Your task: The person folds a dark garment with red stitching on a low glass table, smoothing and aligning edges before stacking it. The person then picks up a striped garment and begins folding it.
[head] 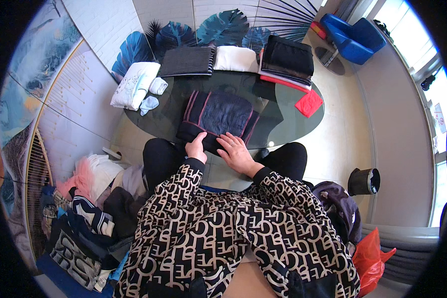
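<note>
A dark cloth garment with reddish trim [227, 111] lies folded on the oval dark glass table [164, 124], partly over its near edge. My left hand [196, 149] grips the near left edge of the fold, thumb on top and the fingers hidden under the cloth. My right hand [235, 152], with a ring on one finger, rests on the near edge of the cloth, palm down with its fingers spread.
Along the table's far side are a folded grey cloth [186, 61], a white one [236, 59] and a dark stack [287, 57]. A red cloth [309, 103] lies right, a white printed bundle [135, 85] left. Heaped clothes [93, 212] and a bin [363, 181] flank me.
</note>
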Available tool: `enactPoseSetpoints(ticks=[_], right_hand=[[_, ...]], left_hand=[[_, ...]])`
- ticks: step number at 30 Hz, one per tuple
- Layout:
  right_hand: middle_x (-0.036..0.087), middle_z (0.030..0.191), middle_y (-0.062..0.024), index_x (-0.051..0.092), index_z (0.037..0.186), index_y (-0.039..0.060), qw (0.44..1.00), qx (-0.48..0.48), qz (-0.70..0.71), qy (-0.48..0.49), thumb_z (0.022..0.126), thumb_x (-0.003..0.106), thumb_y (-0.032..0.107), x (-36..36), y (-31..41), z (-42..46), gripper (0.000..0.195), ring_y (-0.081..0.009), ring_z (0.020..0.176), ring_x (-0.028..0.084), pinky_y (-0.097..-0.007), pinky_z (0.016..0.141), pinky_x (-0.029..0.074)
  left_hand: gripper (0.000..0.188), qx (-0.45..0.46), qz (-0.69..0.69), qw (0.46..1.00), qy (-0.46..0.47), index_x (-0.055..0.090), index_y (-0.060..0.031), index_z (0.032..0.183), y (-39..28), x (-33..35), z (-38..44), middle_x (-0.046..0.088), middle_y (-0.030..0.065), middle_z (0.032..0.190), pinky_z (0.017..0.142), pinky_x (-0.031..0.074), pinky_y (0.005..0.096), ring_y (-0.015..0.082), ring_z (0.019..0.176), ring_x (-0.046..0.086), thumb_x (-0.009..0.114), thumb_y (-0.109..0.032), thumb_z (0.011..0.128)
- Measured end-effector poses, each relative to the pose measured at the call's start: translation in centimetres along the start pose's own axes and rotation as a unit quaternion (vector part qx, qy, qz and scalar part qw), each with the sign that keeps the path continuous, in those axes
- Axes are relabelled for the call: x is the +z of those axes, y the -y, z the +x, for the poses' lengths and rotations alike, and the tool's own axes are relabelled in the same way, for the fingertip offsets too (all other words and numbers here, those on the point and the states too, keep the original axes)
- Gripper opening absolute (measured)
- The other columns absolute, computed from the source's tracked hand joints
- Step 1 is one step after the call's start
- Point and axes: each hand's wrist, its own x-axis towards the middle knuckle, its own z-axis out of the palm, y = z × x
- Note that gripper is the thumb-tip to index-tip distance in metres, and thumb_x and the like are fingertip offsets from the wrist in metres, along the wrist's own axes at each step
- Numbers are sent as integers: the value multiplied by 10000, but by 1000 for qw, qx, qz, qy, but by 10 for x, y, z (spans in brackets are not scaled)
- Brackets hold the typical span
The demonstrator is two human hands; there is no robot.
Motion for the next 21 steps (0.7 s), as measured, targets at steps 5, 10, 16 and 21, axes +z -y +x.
enactPoseSetpoints(ticks=[5,10,16,21], right_hand=[[602,1353,-223,586,1331,-4,991,-2,105,-81,1007,606,228,-15,-11,18,400,-392,1310,535,-456,1114,421],[575,1387,-244,576,1328,-28,984,59,94,-142,1010,596,267,-30,-24,30,435,-408,1327,518,-455,1120,418],[533,1465,-242,455,1464,-56,891,243,363,-125,987,668,423,-40,-34,28,709,-326,1368,514,-402,1116,424],[608,1393,-117,491,1459,7,664,306,680,-60,938,768,305,-45,-25,9,661,-223,1239,586,-360,1117,414]], left_hand=[[443,64,-30,995,67,662,40,1139,-36,16,-16,705,94,1075,815,562,352,225,917,688,807,49,721],[310,96,-19,979,179,710,-16,1009,-85,22,-34,722,53,936,760,572,343,211,823,698,762,76,718],[377,97,100,935,325,702,22,1066,-148,22,-47,733,76,988,856,562,353,229,888,704,711,85,695],[433,2,214,885,414,689,24,1138,-181,39,-33,731,105,1076,910,550,361,235,954,700,675,64,707]])
